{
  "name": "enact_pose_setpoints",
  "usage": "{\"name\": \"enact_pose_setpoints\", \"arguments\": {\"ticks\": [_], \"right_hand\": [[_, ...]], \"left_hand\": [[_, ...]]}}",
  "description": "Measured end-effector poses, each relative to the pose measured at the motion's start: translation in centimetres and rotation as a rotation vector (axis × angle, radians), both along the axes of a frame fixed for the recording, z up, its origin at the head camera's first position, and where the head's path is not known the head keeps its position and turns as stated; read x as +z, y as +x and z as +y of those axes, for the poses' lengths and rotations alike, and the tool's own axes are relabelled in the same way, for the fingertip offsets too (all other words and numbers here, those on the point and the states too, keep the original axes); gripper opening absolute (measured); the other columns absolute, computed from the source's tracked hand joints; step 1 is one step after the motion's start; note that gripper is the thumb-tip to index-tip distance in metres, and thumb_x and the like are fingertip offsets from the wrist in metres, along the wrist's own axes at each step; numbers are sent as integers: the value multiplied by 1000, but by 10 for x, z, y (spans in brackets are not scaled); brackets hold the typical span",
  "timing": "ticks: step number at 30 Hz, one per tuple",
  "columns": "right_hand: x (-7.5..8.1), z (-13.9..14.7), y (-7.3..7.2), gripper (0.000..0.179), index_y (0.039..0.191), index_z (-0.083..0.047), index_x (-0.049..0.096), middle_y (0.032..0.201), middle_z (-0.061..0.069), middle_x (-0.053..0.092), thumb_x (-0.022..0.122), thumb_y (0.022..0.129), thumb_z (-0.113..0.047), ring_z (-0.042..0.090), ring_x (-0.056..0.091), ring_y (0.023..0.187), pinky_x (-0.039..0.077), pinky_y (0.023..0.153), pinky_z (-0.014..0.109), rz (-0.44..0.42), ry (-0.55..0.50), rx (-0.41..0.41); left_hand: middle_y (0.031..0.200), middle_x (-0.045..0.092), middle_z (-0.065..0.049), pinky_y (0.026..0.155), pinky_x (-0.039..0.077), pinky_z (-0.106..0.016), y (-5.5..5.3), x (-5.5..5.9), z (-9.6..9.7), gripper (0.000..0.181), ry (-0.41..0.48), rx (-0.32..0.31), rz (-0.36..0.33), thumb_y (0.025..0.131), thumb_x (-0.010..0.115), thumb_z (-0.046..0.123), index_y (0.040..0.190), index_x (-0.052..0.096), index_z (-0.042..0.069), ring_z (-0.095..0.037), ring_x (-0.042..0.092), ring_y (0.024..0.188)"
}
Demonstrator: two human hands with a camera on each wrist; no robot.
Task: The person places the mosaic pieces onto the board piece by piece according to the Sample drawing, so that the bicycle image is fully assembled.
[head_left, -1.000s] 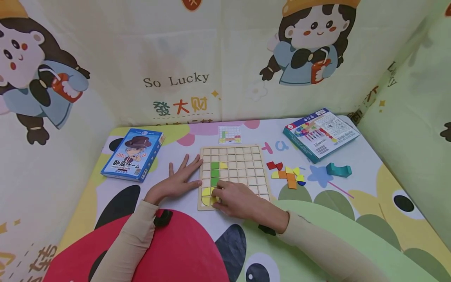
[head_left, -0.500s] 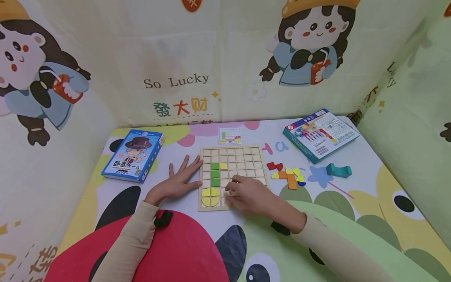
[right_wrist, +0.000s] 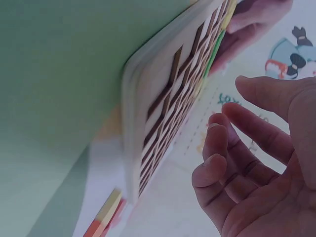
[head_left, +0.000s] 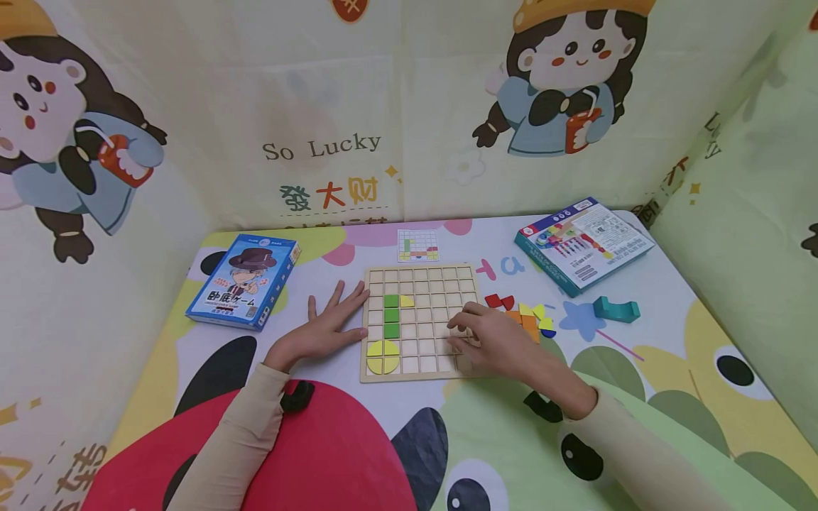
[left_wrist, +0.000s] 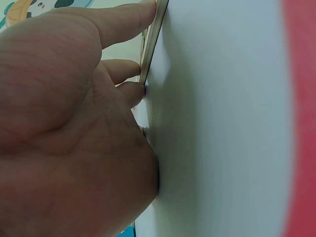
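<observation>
A wooden grid board (head_left: pixel 469 280) lies on the table. Several yellow quarter-circle pieces form a disc (head_left: pixel 383 357) in its near left corner. Green square pieces (head_left: pixel 391 316) make a short column above that, with a yellow quarter piece (head_left: pixel 406 301) beside the top one. My left hand (head_left: pixel 319 333) rests flat with spread fingers, fingertips at the board's left edge; in the left wrist view the thumb touches that edge. My right hand (head_left: pixel 495 341) hovers over the board's right side, fingers loosely bent. In the right wrist view nothing lies between its thumb and fingers (right_wrist: pixel 256 131).
Right of the board lies a cluster of loose pieces, with orange (head_left: pixel 529 323), red (head_left: pixel 493 301) and yellow ones. A teal block (head_left: pixel 616 309) and a game box (head_left: pixel 583 245) are beyond. A pattern card (head_left: pixel 418 245) lies behind the board, a blue box (head_left: pixel 244 282) at left.
My right hand has lifted off the yellow pieces at the near left corner and moved right across the board, uncovering the full yellow disc. My left hand has stayed in place.
</observation>
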State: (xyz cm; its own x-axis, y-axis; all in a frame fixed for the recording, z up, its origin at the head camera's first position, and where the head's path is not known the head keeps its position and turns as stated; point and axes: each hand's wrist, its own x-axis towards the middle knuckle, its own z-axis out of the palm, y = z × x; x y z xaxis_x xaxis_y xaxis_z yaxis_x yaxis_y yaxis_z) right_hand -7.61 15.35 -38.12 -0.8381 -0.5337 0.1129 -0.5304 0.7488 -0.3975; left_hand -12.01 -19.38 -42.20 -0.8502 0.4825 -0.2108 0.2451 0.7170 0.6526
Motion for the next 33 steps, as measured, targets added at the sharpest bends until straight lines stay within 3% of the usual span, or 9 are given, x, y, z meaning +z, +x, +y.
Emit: {"name": "enact_pose_setpoints", "arguments": {"ticks": [10, 21, 28, 33], "right_hand": [[3, 24, -2, 24, 113, -10, 79, 99, 2, 71, 83, 93, -22, 8, 61, 76, 56, 68, 24, 23, -9, -40], [0, 46, -3, 23, 113, -11, 78, 99, 3, 70, 83, 93, -23, 16, 62, 83, 54, 67, 24, -44, -12, -136], [1, 60, -5, 27, 116, -10, 78, 111, 8, 74, 84, 92, -20, 16, 63, 87, 58, 73, 24, -36, -6, -160], [-1, 70, -9, 27, 118, -9, 77, 105, 7, 72, 83, 92, -16, 18, 64, 89, 60, 76, 29, -45, 14, -165]], "left_hand": [[182, 6, -7, 118, -27, -77, 1, 2, 0, 84, -2, -4, -9, 103, 64, 39, 171, 19, 20, -41, -17, 166], [182, 6, -7, 118, -26, -77, 1, 3, 1, 84, -14, -2, -9, 103, 64, 39, 171, 19, 20, -41, -17, 166], [182, 5, -6, 118, -27, -77, 1, 4, 1, 84, -10, 3, -18, 103, 64, 39, 171, 18, 20, -40, -18, 166], [182, 5, -6, 118, -27, -76, 1, 3, 0, 84, -8, 5, -21, 103, 64, 39, 171, 18, 21, -40, -18, 166]]}}
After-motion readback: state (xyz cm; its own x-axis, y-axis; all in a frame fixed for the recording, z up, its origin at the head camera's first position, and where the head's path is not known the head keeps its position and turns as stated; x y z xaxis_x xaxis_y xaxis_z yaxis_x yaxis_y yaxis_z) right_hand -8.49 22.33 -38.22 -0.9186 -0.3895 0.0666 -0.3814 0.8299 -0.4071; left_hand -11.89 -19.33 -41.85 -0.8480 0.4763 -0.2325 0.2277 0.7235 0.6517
